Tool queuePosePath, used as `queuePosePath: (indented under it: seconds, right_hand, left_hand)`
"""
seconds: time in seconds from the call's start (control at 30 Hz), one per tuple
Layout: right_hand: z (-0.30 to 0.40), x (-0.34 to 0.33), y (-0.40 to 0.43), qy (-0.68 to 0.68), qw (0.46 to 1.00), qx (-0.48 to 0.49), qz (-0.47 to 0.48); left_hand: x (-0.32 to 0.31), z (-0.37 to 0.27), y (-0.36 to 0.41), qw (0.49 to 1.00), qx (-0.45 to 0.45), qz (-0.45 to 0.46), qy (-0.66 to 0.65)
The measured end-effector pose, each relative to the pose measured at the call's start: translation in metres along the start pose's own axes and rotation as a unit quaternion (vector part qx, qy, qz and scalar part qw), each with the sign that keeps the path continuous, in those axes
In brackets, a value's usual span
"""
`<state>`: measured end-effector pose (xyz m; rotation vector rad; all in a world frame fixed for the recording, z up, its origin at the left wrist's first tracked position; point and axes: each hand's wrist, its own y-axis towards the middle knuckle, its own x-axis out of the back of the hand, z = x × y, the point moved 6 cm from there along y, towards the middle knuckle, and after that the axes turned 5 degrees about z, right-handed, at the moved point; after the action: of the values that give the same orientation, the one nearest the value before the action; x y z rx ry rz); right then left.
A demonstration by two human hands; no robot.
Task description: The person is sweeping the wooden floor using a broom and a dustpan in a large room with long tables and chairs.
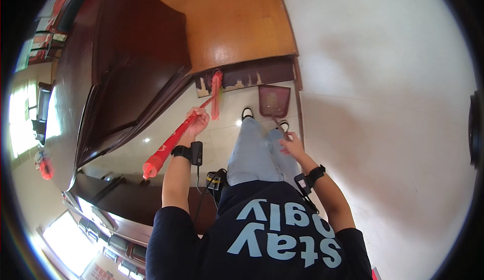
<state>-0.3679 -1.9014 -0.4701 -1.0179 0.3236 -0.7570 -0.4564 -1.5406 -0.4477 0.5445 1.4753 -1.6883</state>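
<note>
My left hand [197, 122] is wrapped around the red handle [170, 145] of a broom, whose butt end points back towards me. Beyond the hand, the broom's pinkish-red bristle head [215, 98] sits low by the base of a wooden furniture piece; whether it touches the floor I cannot tell. My right hand [294, 146] grips the upper end of the thin handle of a dark red dustpan [273, 101]. The pan lies in front of my shoes, close to the wall. What is in the pan is too faint to tell.
An orange-brown wooden top [238, 22] juts out ahead, its dark base [249, 79] peeling. Dark wood panels [140, 79] stand to the left. A pale wall [378, 91] runs close on my right. Pale floor tiles [215, 143] lie underfoot. A cable hangs from the left wrist device [196, 153].
</note>
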Motion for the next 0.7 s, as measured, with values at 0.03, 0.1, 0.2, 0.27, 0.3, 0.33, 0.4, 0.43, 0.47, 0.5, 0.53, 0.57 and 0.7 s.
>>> queuePosePath:
  seconds: [0.03, 0.1, 0.2, 0.27, 0.3, 0.33, 0.4, 0.43, 0.47, 0.5, 0.53, 0.57, 0.7]
  right_hand:
    - [-0.005, -0.003, 0.002, 0.148, 0.988, -0.031, 0.013]
    - [-0.004, 0.006, 0.004, 0.115, 0.993, -0.022, -0.032]
    - [0.004, 0.033, 0.005, 0.040, 0.991, 0.051, -0.114]
    - [0.002, 0.055, 0.011, 0.005, 0.984, 0.101, -0.149]
    - [0.005, 0.059, 0.011, 0.003, 0.984, 0.101, -0.146]
    - [0.006, 0.063, 0.012, 0.006, 0.988, 0.083, -0.130]
    - [0.009, 0.072, 0.017, -0.011, 0.990, 0.078, -0.121]
    - [0.008, 0.076, 0.018, -0.011, 0.990, 0.077, -0.122]
    - [0.013, 0.079, 0.019, -0.045, 0.984, 0.116, -0.125]
    - [0.021, 0.078, 0.019, -0.078, 0.977, 0.157, -0.125]
    - [0.023, 0.077, 0.020, -0.079, 0.976, 0.158, -0.124]
    - [0.024, 0.073, 0.021, -0.117, 0.973, 0.153, -0.126]
    - [0.030, 0.084, 0.027, -0.125, 0.971, 0.168, -0.114]
  left_hand:
    - [-0.001, -0.009, -0.003, 1.000, 0.001, 0.011, 0.026]
    - [-0.005, -0.022, -0.010, 0.999, 0.000, 0.019, 0.050]
    - [-0.013, -0.036, -0.016, 0.995, 0.019, -0.046, 0.083]
    - [-0.023, -0.042, -0.014, 0.992, 0.032, -0.051, 0.110]
    - [-0.022, -0.048, -0.016, 0.988, 0.038, -0.059, 0.140]
    - [-0.021, -0.054, -0.018, 0.986, 0.028, -0.071, 0.147]
    - [-0.021, -0.060, -0.016, 0.984, 0.023, -0.081, 0.159]
    - [-0.020, -0.060, -0.014, 0.981, 0.022, -0.091, 0.173]
    - [-0.020, -0.059, -0.014, 0.981, 0.023, -0.091, 0.172]
    - [-0.019, -0.059, -0.014, 0.978, 0.030, -0.077, 0.189]
    - [-0.018, -0.058, -0.015, 0.976, 0.037, -0.063, 0.206]
    - [-0.016, -0.059, -0.018, 0.976, 0.036, -0.063, 0.206]
    - [-0.007, -0.054, -0.020, 0.981, 0.020, -0.077, 0.179]
